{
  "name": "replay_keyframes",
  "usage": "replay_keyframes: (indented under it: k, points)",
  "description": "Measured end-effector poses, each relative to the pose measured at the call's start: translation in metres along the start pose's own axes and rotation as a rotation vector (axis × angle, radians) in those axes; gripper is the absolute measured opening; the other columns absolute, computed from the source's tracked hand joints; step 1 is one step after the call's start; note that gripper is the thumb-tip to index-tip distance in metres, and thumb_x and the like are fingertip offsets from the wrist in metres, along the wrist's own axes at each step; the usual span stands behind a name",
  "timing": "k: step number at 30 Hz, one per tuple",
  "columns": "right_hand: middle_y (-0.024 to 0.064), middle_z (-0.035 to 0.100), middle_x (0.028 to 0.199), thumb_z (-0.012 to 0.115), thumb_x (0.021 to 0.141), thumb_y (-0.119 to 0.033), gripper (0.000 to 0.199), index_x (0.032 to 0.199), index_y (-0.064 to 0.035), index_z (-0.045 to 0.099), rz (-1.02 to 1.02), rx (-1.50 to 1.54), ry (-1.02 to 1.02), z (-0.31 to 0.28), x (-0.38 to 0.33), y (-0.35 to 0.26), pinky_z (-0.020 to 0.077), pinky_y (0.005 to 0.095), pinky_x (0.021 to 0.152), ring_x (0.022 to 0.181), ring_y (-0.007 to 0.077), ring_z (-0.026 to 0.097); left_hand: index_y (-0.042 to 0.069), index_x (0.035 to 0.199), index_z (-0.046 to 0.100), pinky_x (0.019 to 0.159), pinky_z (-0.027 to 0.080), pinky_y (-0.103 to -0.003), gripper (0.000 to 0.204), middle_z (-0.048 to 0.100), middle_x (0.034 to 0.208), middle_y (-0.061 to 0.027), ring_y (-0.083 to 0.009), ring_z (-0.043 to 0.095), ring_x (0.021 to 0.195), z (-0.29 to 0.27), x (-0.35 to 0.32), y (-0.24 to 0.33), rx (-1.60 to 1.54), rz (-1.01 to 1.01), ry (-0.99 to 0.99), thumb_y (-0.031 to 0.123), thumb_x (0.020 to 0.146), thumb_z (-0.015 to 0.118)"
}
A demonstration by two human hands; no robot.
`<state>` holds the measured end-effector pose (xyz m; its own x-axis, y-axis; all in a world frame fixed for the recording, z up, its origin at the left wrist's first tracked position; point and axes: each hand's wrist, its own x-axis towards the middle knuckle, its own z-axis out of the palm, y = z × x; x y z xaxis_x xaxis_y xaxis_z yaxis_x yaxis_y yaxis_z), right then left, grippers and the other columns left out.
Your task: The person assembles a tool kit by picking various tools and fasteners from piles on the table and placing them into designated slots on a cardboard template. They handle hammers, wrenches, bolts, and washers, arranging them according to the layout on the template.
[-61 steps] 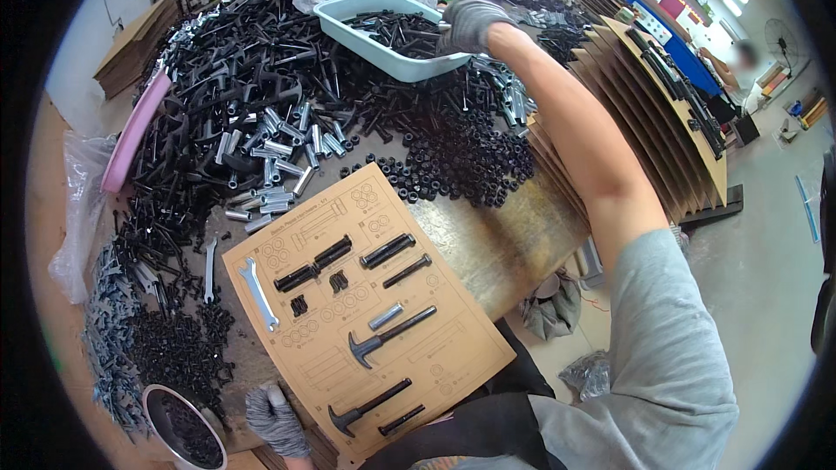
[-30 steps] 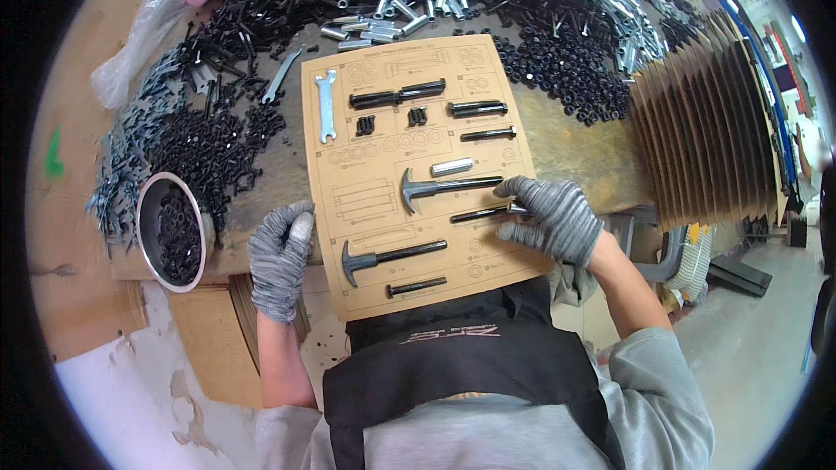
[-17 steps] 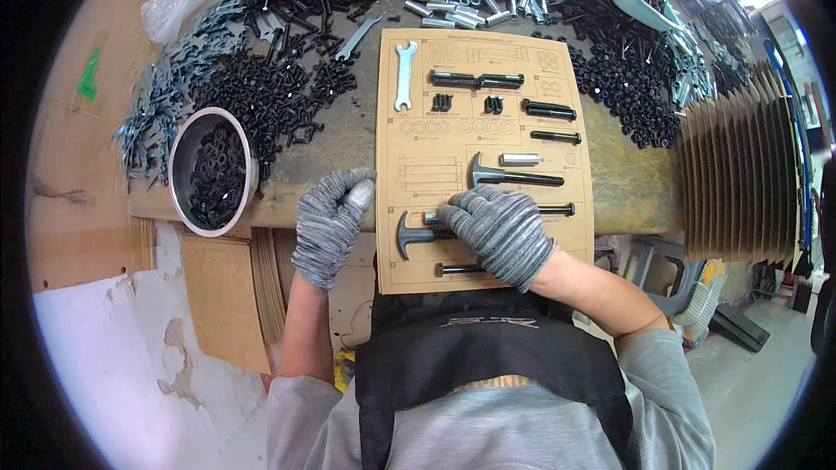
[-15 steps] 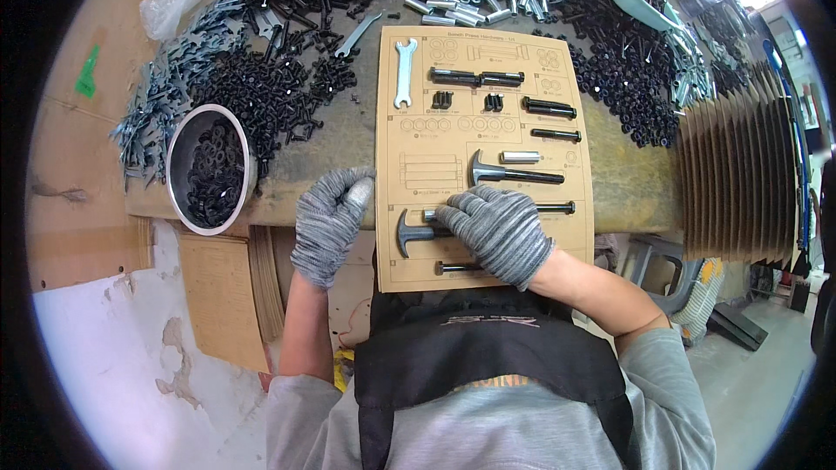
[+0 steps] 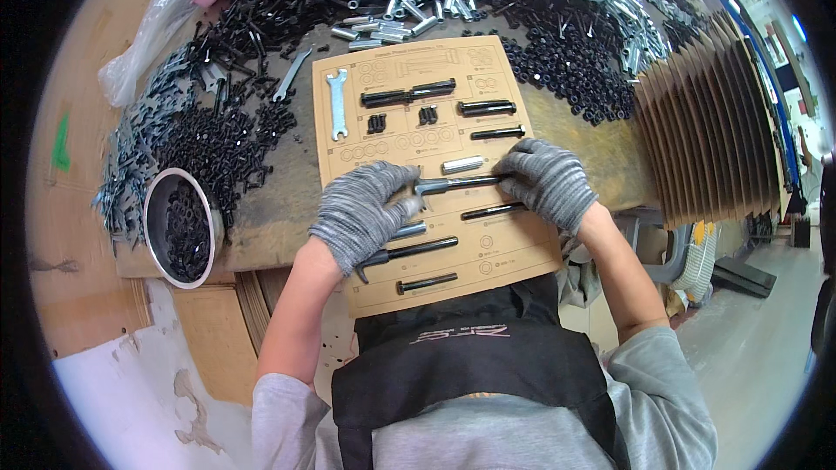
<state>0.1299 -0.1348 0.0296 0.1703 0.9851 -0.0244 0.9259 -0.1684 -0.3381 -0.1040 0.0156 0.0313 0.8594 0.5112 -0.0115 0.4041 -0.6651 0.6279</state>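
A brown cardboard hardware card lies tilted in front of me, its lower edge over my apron. Near its middle is a black rod with a curved, pick-like head. My left hand, in a grey knit glove, pinches its head between thumb and forefinger. My right hand, gloved alike, has its fingers closed at the rod's other end. Just above lies a silver sleeve. Below are a second pick-headed rod and a black bolt. A silver wrench and several black bolts sit on the upper part.
A metal bowl of black washers stands at the left table edge. Heaps of black screws, silver sleeves and black nuts cover the back. Brown cards stand in a row at right. A loose wrench lies beyond the card.
My left hand has gone from the card's left edge to the pick-headed rod's head. My right hand has moved up and right to its other end. The card now sits tilted.
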Motion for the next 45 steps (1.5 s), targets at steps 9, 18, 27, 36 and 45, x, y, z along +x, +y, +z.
replay_keyframes:
  k: [9,18,27,36,45]
  points:
    - [0.0122,0.065,0.087,0.069,0.08,-0.022,0.023,0.098,-0.0075,0.069,0.058,0.199,0.127,-0.003,-0.022,0.028,0.0527,0.0366,0.074,0.081,0.0274,0.065,0.007,0.107,0.068,0.083,0.05,-0.037,0.031,0.067,0.095,-0.0127,-0.028,0.064,0.089,0.022,0.007,0.015,0.105,0.017,0.02,0.022,0.08,0.07]
    - [0.01,0.064,0.088,0.07,0.078,-0.024,0.022,0.095,-0.0102,0.07,-0.104,0.174,0.039,0.005,-0.051,0.035,0.051,0.0383,0.074,0.085,0.0283,0.062,0.009,0.094,0.069,0.074,0.05,-0.039,0.022,0.065,0.087,-0.0097,-0.028,0.063,0.084,0.052,0.009,0.05,0.279,0.113,-0.179,0.028,0.086,0.061]
    - [0.0106,0.063,0.088,0.069,0.078,-0.024,0.022,0.095,-0.0099,0.069,-0.062,0.164,0.04,0.002,-0.054,0.026,0.0515,0.0383,0.075,0.084,0.0291,0.062,0.009,0.089,0.068,0.062,0.053,-0.041,0.019,0.066,0.084,-0.0116,-0.027,0.067,0.078,0.058,0.009,0.055,0.393,0.136,-0.194,0.023,0.086,0.055]
    - [0.0121,0.065,0.092,0.072,0.079,-0.02,0.03,0.104,-0.0042,0.066,0.131,0.61,0.099,-0.013,-0.04,0.034,0.0524,0.0319,0.075,0.083,0.0207,0.064,0.007,0.093,0.07,0.069,0.052,-0.039,0.025,0.066,0.081,-0.0115,-0.0281,0.065,0.078,0.032,-0.01,0.033,0.084,0.135,0.065,0.03,0.085,0.064]
    - [0.0101,0.066,0.07,0.066,0.084,-0.01,0.01,0.084,-0.0003,0.068,0.098,0.459,0.338,-0.02,0.019,0.034,0.0491,0.0285,0.06,0.062,0.0137,0.059,0.005,0.1,0.069,0.082,0.05,-0.037,0.02,0.068,0.095,-0.0138,-0.0302,0.064,0.089,-0.094,-0.062,-0.058,0.205,-0.317,0.684,0.017,0.085,0.066]
